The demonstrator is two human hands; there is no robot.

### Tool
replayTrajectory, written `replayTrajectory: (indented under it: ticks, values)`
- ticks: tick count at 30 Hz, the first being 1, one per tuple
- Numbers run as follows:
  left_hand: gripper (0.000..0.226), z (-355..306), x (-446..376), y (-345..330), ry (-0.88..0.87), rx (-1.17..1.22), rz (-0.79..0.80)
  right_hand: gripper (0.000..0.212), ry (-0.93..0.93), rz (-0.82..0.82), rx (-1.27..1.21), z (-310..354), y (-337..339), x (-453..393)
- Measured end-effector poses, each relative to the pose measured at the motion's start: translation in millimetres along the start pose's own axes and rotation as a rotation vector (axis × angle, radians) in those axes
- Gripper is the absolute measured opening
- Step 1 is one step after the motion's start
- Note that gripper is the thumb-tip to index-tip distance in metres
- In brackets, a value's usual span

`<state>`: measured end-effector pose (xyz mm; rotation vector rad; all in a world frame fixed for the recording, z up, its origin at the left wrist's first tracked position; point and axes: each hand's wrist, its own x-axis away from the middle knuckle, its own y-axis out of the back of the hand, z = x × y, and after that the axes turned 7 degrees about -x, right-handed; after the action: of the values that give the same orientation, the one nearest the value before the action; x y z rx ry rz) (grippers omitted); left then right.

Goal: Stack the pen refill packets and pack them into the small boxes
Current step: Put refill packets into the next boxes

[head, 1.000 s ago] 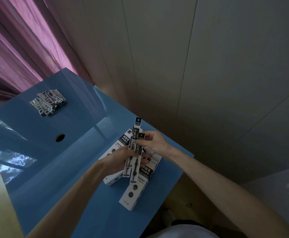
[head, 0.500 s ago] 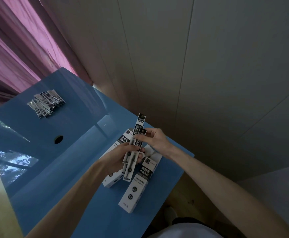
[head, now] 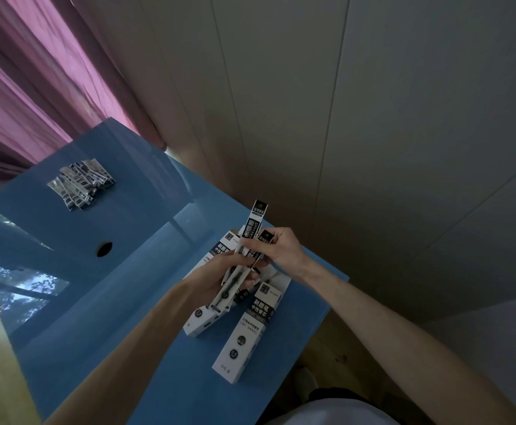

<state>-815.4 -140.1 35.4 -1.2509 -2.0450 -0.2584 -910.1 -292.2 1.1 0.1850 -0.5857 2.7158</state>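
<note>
Above the blue table [head: 121, 302], both hands hold a small bunch of slim pen refill packets [head: 252, 231] with black-and-white labels. My left hand [head: 217, 280] grips the lower ends of the bunch. My right hand [head: 278, 250] pinches the upper part, where one packet sticks up higher than the others. Under the hands lie white small boxes: one [head: 200, 323] partly hidden by my left hand, another [head: 249, 329] to its right near the table edge. More refill packets [head: 80, 185] lie in a loose pile at the table's far left.
A round hole [head: 104, 249] pierces the tabletop left of the hands. A pale panelled wall [head: 342, 118] runs along the table's right side, and a purple curtain [head: 20, 87] hangs behind it. The table's right edge passes close to the boxes.
The packet bunch has risen slightly and tilted more upright between my hands. My left hand has closed further round its lower ends. The boxes have not moved.
</note>
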Motion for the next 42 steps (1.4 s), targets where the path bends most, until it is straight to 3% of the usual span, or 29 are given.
replayTrajectory:
  ticks: [3, 5, 9, 11, 14, 17, 21, 26, 30, 42]
  values:
    - [0.044, -3, -4, 13, -0.047, -0.08, -0.047, 0.017, 0.047, -0.125, 0.007, 2, 8, -5]
    - [0.037, -4, -5, 19, -0.162, -0.156, -0.164, 0.016, 0.06, -0.232, 0.022, 7, 19, -10]
    - [0.023, 9, -18, 34, -0.426, -0.595, -0.783, 0.016, 0.041, -0.4, -0.019, 13, 41, -21]
    - [0.038, 16, -28, 42, -0.389, -0.833, -0.793, 0.013, 0.035, -0.476, -0.045, 15, 47, -26]
    - [0.074, 21, -34, 48, -0.193, -1.125, -0.641, 0.005, 0.05, -0.563, -0.095, 19, 50, -31]
    - [0.076, 28, -34, 48, -0.161, -1.305, -0.633, 0.003, 0.067, -0.626, -0.199, 27, 51, -34]
    - [0.052, 34, -29, 51, -0.253, -1.16, -0.686, 0.005, 0.042, -0.64, -0.39, 39, 48, -35]
    - [0.05, 37, -11, 46, -0.467, -0.843, -0.675, 0.007, 0.035, -0.538, -0.49, 53, 37, -34]
    - [0.048, 37, 4, 40, -0.581, -0.758, -0.695, 0.005, 0.055, -0.405, -0.298, 58, 23, -30]
    - [0.055, 30, 21, 39, -0.636, -0.636, -0.642, 0.014, 0.35, -0.347, 0.084, 82, 14, -28]
